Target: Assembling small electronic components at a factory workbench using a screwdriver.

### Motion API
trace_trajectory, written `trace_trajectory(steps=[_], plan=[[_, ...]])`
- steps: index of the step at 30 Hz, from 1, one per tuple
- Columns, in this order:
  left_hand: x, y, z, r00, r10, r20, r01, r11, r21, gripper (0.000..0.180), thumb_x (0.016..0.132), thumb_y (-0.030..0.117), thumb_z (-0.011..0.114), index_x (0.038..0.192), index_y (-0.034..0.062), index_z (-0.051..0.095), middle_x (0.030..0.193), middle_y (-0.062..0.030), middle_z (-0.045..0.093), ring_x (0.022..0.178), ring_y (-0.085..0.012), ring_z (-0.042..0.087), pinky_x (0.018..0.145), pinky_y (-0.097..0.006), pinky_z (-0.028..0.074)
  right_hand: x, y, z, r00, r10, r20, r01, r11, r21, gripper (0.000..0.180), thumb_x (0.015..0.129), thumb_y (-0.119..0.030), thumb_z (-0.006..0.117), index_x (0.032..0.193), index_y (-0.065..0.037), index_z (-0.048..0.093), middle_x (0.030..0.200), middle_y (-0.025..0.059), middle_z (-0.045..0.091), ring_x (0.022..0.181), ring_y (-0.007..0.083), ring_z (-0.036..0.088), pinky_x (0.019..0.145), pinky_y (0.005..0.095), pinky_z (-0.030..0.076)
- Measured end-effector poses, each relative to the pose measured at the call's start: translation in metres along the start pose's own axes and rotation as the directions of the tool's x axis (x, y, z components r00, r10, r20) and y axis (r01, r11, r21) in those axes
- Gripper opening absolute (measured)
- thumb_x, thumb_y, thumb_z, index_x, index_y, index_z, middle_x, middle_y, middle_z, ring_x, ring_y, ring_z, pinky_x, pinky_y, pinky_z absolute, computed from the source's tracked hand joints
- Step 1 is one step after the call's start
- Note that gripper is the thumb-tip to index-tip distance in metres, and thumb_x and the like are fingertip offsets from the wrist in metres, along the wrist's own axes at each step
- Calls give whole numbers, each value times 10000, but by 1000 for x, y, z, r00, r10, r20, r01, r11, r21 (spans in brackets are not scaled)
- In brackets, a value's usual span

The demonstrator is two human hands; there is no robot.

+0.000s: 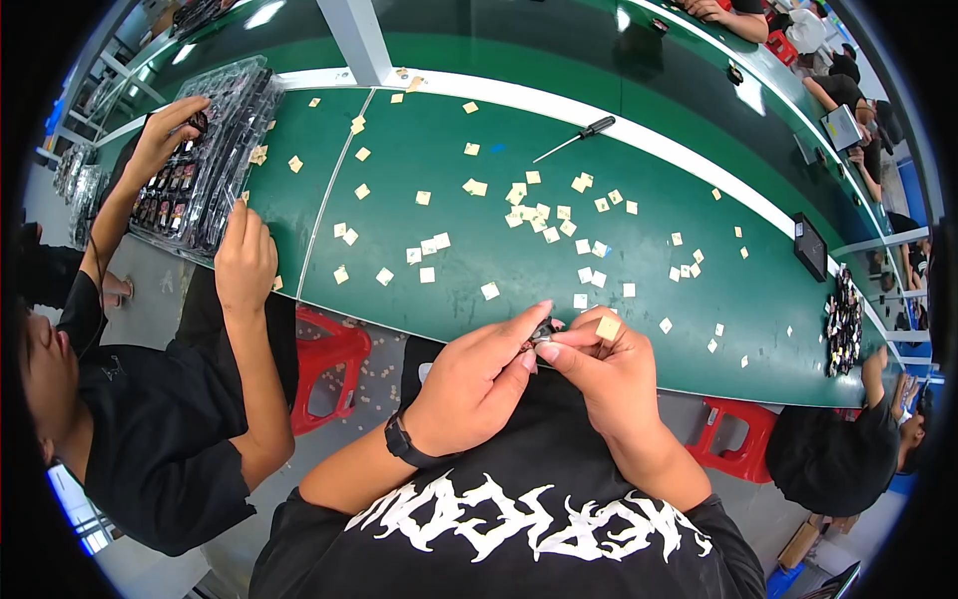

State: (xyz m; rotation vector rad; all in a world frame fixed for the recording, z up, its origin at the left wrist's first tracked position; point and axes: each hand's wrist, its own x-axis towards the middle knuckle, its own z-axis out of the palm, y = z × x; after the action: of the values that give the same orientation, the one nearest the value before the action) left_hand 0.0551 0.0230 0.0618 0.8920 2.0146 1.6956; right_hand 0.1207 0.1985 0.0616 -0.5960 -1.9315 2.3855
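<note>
Both my hands meet in front of my chest, just off the near edge of the green table (399, 304). Between the fingertips is a small dark part (544, 330) with a bit of pink; its kind is too small to make out. My left hand (464, 384), with a black band on its wrist, grips it from one side. The thumb and finger of my right hand (614, 374) pinch it from the other. A pale yellow paper square (607, 327) sits on a finger of my right hand.
Many pale squares (539, 212) lie scattered over the table. A screwdriver (579, 138) rests near the far rail. To the left, a co-worker (140, 399) reaches over clear trays (200, 160) of dark parts. A dark parts pile (844, 324) and a black device (810, 247) are at right.
</note>
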Motion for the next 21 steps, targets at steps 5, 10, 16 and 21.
trace_trajectory(steps=[5,10,16,21], plan=[[-1,-4,-4,998,16,68,-14,999,-37,506,964,-33,552,1465,23,502,994,-105,672,819,-166,648,757,-286,523,7,-3,-2,994,104,44,-111,966,235,235,836,85,761,896,-9,555,912,66,621,883,168,703,771,301,592],[-3,-10,-10,986,-51,160,66,994,-89,518,947,-40,529,1460,28,507,935,-110,655,803,-182,639,750,-300,519,10,1,-9,969,192,153,-222,951,215,198,840,76,761,929,0,602,891,46,614,890,158,696,763,290,583],[-3,-12,-1,977,-180,115,199,963,-182,446,989,-1,573,1434,26,537,1040,-69,660,835,-95,633,755,-248,545,6,12,-8,983,149,104,-162,978,129,150,876,44,742,989,27,644,903,56,664,850,119,677,749,247,553],[-2,-13,-4,930,-334,154,365,892,-266,371,977,-2,589,1348,-18,595,1008,-68,669,778,-88,630,681,-240,545,3,9,-7,985,157,66,-163,982,92,110,917,0,720,999,39,658,909,61,709,807,85,659,730,219,534]])
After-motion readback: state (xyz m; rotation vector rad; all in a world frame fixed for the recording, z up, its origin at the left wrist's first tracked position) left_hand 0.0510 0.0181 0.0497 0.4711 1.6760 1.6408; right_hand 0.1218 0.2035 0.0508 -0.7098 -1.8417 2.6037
